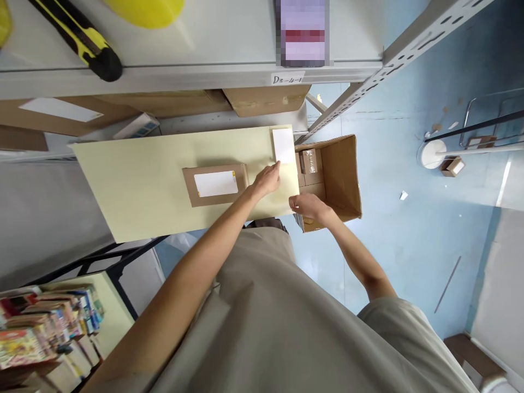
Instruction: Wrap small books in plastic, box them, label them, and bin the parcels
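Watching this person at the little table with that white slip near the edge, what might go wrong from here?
The white slip lies at the table's far corner, right above the open carton; a nudge from the left hand might push it off. The right hand is at the table edge by the carton and could bump it. The utility knife overhangs the shelf edge and might fall.

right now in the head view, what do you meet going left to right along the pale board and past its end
brown parcel → left hand → white card → right hand → open carton
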### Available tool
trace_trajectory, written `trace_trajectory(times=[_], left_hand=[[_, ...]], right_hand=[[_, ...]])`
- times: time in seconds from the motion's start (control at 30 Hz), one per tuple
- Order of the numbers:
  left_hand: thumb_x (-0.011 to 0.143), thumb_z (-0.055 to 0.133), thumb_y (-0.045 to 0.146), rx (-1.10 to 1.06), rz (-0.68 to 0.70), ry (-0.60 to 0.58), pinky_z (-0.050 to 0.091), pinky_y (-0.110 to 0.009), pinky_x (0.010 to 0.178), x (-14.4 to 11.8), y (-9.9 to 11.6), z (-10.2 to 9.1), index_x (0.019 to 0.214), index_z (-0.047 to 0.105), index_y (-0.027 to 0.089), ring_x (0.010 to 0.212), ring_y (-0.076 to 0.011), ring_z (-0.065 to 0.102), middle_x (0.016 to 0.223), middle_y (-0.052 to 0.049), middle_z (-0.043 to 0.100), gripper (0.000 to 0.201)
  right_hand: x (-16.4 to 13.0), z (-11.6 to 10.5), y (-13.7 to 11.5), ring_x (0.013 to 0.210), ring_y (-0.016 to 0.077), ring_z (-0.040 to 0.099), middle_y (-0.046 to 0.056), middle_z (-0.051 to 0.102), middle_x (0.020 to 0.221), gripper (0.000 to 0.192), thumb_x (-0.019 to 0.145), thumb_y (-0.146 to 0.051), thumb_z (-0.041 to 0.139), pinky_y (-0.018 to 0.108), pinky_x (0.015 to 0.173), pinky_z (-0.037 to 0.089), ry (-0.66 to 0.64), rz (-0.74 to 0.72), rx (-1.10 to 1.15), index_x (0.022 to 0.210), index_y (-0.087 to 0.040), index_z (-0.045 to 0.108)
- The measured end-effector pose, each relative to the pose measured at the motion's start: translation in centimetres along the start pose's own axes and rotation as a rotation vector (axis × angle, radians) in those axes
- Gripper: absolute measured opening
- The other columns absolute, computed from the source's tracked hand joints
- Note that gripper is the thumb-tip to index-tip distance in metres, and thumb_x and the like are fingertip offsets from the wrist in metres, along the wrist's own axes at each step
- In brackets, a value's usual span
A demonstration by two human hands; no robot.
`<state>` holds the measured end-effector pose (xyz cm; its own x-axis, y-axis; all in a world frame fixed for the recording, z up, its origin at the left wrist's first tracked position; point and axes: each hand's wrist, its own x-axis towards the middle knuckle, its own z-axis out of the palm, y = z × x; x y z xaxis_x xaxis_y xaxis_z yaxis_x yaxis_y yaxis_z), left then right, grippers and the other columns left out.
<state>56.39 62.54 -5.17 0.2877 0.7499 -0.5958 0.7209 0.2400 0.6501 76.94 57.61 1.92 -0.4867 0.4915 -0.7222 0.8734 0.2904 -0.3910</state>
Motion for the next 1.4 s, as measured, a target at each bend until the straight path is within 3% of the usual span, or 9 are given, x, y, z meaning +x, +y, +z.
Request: trace_trajectory(times=[0.07, 0.13, 0.23, 0.47, 0.73, 1.0, 1.17, 1.3, 1.4], left_hand=[[0.112, 0.058, 0.048, -0.28, 0.013, -0.056, 0.065, -0.052, 0.112, -2.3, -0.4, -0.9, 0.138, 0.076, 0.014, 0.13, -0.0388, 0.08, 0.132, -0.024, 0.084, 0.046], [0.111, 0.053, 0.07, -0.574, -0.006, -0.116, 0.071, -0.049, 0.097, -5.5, -1.1, -2.2, 0.118, 0.08, 0.017, 0.115, -0.0365, 0.086, 0.119, -0.022, 0.087, 0.06], [0.097, 0.067, 0.085, -0.843, -0.068, -0.082, 0.073, -0.044, 0.082, -10.8, -2.5, -4.8, 0.104, 0.08, 0.016, 0.098, -0.0355, 0.088, 0.109, -0.022, 0.089, 0.07], [0.096, 0.073, 0.065, -0.839, -0.005, 0.07, 0.068, -0.036, 0.065, -19.2, -5.4, -10.2, 0.106, 0.079, 0.017, 0.078, -0.0263, 0.086, 0.11, -0.018, 0.09, 0.049], [0.098, 0.081, 0.064, -0.685, 0.115, 0.212, 0.069, -0.037, 0.068, -24.0, -9.9, -13.2, 0.103, 0.076, 0.019, 0.079, -0.0256, 0.085, 0.095, -0.012, 0.087, 0.045], [0.102, 0.077, 0.064, -0.7, 0.206, 0.217, 0.069, -0.034, 0.07, -27.6, -15.1, -16.0, 0.099, 0.074, 0.02, 0.084, -0.0242, 0.085, 0.092, -0.009, 0.084, 0.044], [0.104, 0.075, 0.063, -0.691, 0.254, 0.246, 0.067, -0.032, 0.07, -29.5, -17.5, -18.0, 0.1, 0.074, 0.02, 0.087, -0.023, 0.085, 0.092, -0.008, 0.082, 0.043], [0.105, 0.074, 0.057, -0.646, 0.275, 0.263, 0.069, -0.033, 0.076, -31.0, -19.1, -19.3, 0.102, 0.075, 0.02, 0.092, -0.0235, 0.086, 0.095, -0.008, 0.082, 0.038], [0.104, 0.075, 0.054, -0.611, 0.301, 0.264, 0.069, -0.031, 0.078, -31.9, -20.4, -20.2, 0.101, 0.076, 0.02, 0.093, -0.0223, 0.085, 0.097, -0.006, 0.082, 0.034]], right_hand=[[-0.4, -1.2, 0.2, 0.089, 0.0212, 0.08, 0.005, 0.088, 0.104, 0.006, 0.108, -0.024, 0.076, 0.03, 0.078, 0.054, 0.232, -0.042, 0.268, 0.111, -0.025, 0.081], [-0.1, -2.6, 0.3, 0.085, 0.0205, 0.079, 0.005, 0.087, 0.105, 0.016, 0.108, -0.038, 0.077, 0.031, 0.078, 0.058, 0.5, -0.049, 0.565, 0.117, -0.025, 0.08], [0.9, -4.5, -0.2, 0.079, 0.0198, 0.075, 0.004, 0.084, 0.1, 0.04, 0.1, -0.06, 0.084, 0.032, 0.069, 0.061, 0.669, -0.09, 0.869, 0.116, -0.023, 0.079], [2.2, -6.9, -5.3, 0.078, 0.0166, 0.073, -0.001, 0.077, 0.09, 0.058, 0.09, -0.076, 0.091, 0.028, 0.061, 0.062, 0.654, -0.232, 0.99, 0.115, -0.026, 0.078], [2.1, -7.2, -13.3, 0.083, 0.0175, 0.075, 0.0, 0.076, 0.095, 0.053, 0.094, -0.074, 0.091, 0.03, 0.065, 0.064, 0.628, -0.24, 0.89, 0.116, -0.027, 0.077], [4.7, -6.0, -19.8, 0.093, 0.0205, 0.079, 0.002, 0.077, 0.1, 0.051, 0.099, -0.073, 0.086, 0.036, 0.078, 0.07, 0.661, -0.202, 0.727, 0.116, -0.026, 0.078], [4.6, -4.1, -27.7, 0.117, 0.028, 0.079, 0.009, 0.081, 0.125, 0.036, 0.108, -0.059, 0.079, 0.048, 0.102, 0.071, 0.742, -0.148, 0.505, 0.118, -0.025, 0.082], [3.1, -2.0, -35.2, 0.108, 0.0246, 0.082, 0.006, 0.084, 0.116, 0.035, 0.112, -0.059, 0.07, 0.044, 0.099, 0.071, 0.588, -0.216, 0.587, 0.115, -0.028, 0.085], [2.7, -0.9, -38.8, 0.103, 0.0232, 0.083, 0.004, 0.085, 0.113, 0.034, 0.111, -0.061, 0.073, 0.041, 0.096, 0.071, 0.579, -0.185, 0.648, 0.112, -0.029, 0.085]])
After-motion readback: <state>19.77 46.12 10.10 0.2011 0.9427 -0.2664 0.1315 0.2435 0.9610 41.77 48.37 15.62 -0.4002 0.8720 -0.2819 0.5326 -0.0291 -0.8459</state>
